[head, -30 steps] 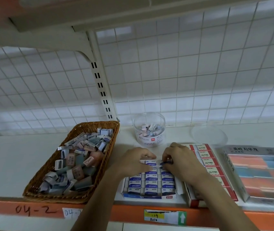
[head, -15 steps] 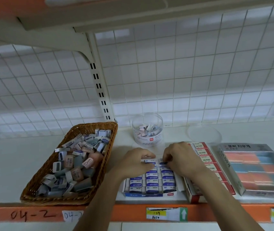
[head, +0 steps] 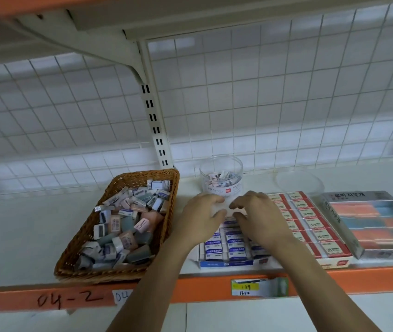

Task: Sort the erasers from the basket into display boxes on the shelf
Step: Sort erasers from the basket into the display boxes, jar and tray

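The orange front edge of the shelf runs under both forearms, and the wire grid closes the back, well beyond the fingertips. Bare shelf lies far left of the left hand, past the basket.

That wicker basket sits just left of the left hand, heaped with loose erasers. Both hands hover, fingers loosely curved and grasping nothing visible, over the far end of the blue display box, which holds rows of white-and-blue eraser packs. Just beyond the fingertips stands a clear jar with small erasers inside. Right of the right hand lie a red box of labelled erasers, then a silver box of orange and blue blocks.
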The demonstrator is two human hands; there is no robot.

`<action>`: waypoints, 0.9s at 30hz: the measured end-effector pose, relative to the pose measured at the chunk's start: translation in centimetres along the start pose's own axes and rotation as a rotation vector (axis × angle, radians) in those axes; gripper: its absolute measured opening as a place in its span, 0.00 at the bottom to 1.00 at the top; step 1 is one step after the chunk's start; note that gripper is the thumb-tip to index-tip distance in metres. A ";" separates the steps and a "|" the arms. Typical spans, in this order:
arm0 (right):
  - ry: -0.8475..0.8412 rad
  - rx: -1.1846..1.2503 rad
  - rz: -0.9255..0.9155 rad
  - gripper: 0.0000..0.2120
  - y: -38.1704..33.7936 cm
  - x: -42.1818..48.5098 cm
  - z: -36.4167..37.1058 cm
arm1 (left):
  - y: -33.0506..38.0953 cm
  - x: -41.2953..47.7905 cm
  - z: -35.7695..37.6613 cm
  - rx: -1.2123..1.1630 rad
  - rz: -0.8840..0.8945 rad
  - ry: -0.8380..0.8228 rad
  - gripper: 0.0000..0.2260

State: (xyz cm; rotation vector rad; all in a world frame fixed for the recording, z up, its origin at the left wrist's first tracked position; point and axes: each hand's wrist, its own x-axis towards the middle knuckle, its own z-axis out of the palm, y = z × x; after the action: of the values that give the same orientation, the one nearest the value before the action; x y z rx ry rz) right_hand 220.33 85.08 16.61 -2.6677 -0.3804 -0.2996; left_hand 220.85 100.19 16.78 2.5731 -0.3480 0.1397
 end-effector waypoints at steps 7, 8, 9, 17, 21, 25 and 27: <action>0.024 0.187 -0.185 0.16 -7.7 1.9 2.2 | -3.6 -2.1 -4.8 0.264 -0.087 0.191 0.13; -0.001 0.203 -0.220 0.17 -8.9 2.2 2.7 | -4.9 -2.4 -5.4 0.317 -0.139 0.205 0.14; -0.021 0.222 -0.259 0.17 -10.1 2.5 3.2 | -6.2 -2.9 -5.9 0.362 -0.199 0.209 0.14; -0.279 -0.029 -0.331 0.18 -15.5 5.3 7.9 | -12.3 -4.7 -8.9 0.517 -0.511 0.265 0.28; -0.345 -0.242 -0.371 0.28 -16.0 6.3 8.0 | -14.2 -3.5 -8.6 0.476 -0.558 0.272 0.22; -0.285 -0.192 -0.335 0.25 -15.8 6.7 8.3 | -14.7 -2.9 -8.3 0.529 -0.521 0.296 0.14; -0.239 -0.121 -0.300 0.16 -15.6 6.6 8.4 | -14.6 -2.8 -8.1 0.537 -0.478 0.326 0.15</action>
State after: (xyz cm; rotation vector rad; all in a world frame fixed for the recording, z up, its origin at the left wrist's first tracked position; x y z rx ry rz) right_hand 222.94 103.75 16.86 -2.7686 -0.8665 -0.0925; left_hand 221.87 117.09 15.93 2.9967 0.4894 0.5258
